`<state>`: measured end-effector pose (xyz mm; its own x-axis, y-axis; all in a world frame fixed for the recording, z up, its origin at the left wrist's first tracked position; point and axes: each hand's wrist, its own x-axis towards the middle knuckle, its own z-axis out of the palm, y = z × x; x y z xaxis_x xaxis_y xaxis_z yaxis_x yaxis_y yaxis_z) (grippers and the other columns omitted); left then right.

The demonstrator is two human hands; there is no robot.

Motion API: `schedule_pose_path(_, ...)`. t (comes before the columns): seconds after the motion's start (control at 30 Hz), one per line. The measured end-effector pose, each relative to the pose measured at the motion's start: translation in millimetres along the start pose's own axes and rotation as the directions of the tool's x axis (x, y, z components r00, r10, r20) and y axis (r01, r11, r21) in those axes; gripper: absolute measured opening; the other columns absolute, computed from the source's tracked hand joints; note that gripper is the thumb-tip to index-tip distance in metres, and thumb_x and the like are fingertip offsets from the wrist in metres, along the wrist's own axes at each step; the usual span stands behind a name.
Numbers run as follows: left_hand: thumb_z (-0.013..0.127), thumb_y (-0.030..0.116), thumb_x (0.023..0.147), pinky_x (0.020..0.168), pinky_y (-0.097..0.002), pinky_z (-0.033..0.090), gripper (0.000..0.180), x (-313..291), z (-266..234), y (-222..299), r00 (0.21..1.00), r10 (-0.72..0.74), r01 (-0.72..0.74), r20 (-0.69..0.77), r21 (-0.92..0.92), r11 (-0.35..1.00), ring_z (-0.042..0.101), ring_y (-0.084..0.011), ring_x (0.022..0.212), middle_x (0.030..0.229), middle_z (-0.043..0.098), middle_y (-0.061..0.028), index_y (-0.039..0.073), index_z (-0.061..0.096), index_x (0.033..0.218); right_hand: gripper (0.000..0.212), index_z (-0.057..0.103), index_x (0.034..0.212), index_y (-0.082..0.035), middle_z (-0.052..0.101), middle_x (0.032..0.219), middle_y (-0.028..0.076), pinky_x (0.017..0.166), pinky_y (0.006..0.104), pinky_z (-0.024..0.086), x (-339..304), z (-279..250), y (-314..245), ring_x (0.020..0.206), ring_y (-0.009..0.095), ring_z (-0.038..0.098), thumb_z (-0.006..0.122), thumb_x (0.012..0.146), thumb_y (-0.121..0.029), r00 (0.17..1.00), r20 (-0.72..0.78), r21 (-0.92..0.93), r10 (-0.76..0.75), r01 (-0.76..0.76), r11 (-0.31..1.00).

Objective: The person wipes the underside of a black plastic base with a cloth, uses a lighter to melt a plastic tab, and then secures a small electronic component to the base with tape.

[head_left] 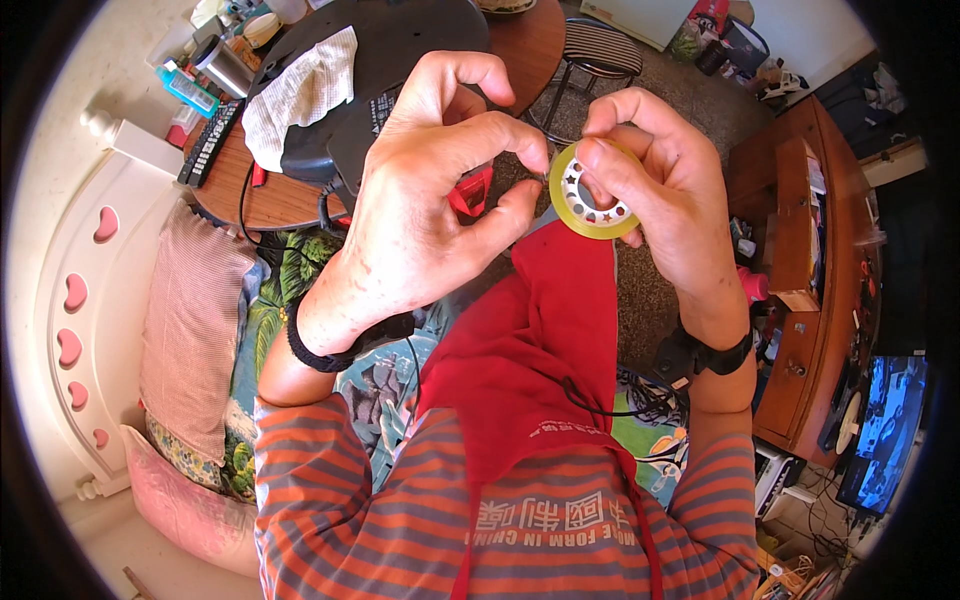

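My right hand (665,165) is closed on a roll of yellow-green tape (572,213). Its thumb lies on the white core with cut-out shapes, and its other fingers are partly behind the roll. Just to the left, my left hand (435,185) is raised with curved fingers and thumb apart, one fingertip near the roll's left edge. Through the gap between that hand's finger and thumb shows a red strip-like thing (470,192); I cannot tell whether the hand touches it. A red apron (520,350) hangs below both hands, over my striped shirt.
A round wooden table (225,190) at the upper left holds a black appliance (430,35), a pale cloth (305,100), a remote control (210,143) and bottles. A striped stool (600,48) stands beyond. Wooden drawers (790,370) and a lit screen (885,435) are on the right; pillows (190,330) lie left.
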<state>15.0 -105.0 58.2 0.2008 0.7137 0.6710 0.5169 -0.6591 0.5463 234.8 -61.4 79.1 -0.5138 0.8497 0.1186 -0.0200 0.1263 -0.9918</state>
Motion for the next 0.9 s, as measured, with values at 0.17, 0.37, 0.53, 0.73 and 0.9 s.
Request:
schedule_pose_path(0.17,0.076,-0.005,0.076,0.097,-0.0328,0.050,0.020,0,0,-1,0.999,-0.025,0.026,0.041,-0.037,0.999,0.061,-0.0207,0.107,0.124,0.054,-0.0113,0.004,0.075,0.094,0.014,0.061,0.112,-0.004,0.068,0.078,-0.001,0.046,0.0173,0.036,0,-2,3,0.058,-0.001,0.051,0.067,0.103,-0.013,1.000,0.003,0.034,0.004,-0.004,0.999)
schedule_pose_path(0.37,0.075,-0.005,0.079,0.098,-0.0319,0.048,0.017,1,1,-4,0.997,-0.047,0.054,0.065,-0.103,0.993,0.062,-0.0201,0.106,0.126,0.055,-0.0106,0.003,0.074,0.093,0.015,0.061,0.113,-0.004,0.067,0.078,-0.001,0.044,0.0177,0.034,-2,-7,8,0.056,-0.001,0.050,0.068,0.103,-0.014,0.999,0.023,0.084,0.045,-0.047,0.995)
schedule_pose_path(0.53,0.077,-0.004,0.077,0.081,-0.0308,0.052,0.017,4,3,-6,0.999,-0.007,0.014,0.050,-0.150,0.989,0.062,-0.0175,0.090,0.121,0.055,-0.0097,0.005,0.072,0.090,0.015,0.061,0.112,-0.003,0.065,0.076,-0.001,0.043,0.0191,0.031,-1,-9,18,0.054,0.000,0.048,0.067,0.103,-0.013,0.998,0.049,0.190,0.025,-0.034,0.981)
schedule_pose_path(0.73,0.073,-0.008,0.080,0.097,-0.0314,0.048,0.015,4,-1,-2,0.995,-0.059,0.072,0.086,-0.162,0.984,0.061,-0.0190,0.105,0.127,0.055,-0.0095,0.004,0.072,0.091,0.015,0.060,0.113,-0.002,0.060,0.073,-0.001,0.041,0.0202,0.028,-3,-16,18,0.049,0.002,0.043,0.066,0.103,-0.013,0.984,0.154,0.314,0.091,-0.136,0.940)
schedule_pose_path(0.9,0.072,-0.009,0.080,0.096,-0.0310,0.047,0.015,3,-2,2,0.990,-0.078,0.102,0.120,-0.208,0.973,0.058,-0.0181,0.103,0.127,0.055,-0.0091,0.003,0.071,0.090,0.020,0.054,0.112,-0.004,0.060,0.077,-0.001,0.048,0.0178,0.034,-2,-19,13,0.059,0.000,0.050,0.066,0.100,-0.016,0.966,0.220,0.356,0.137,-0.210,0.911)
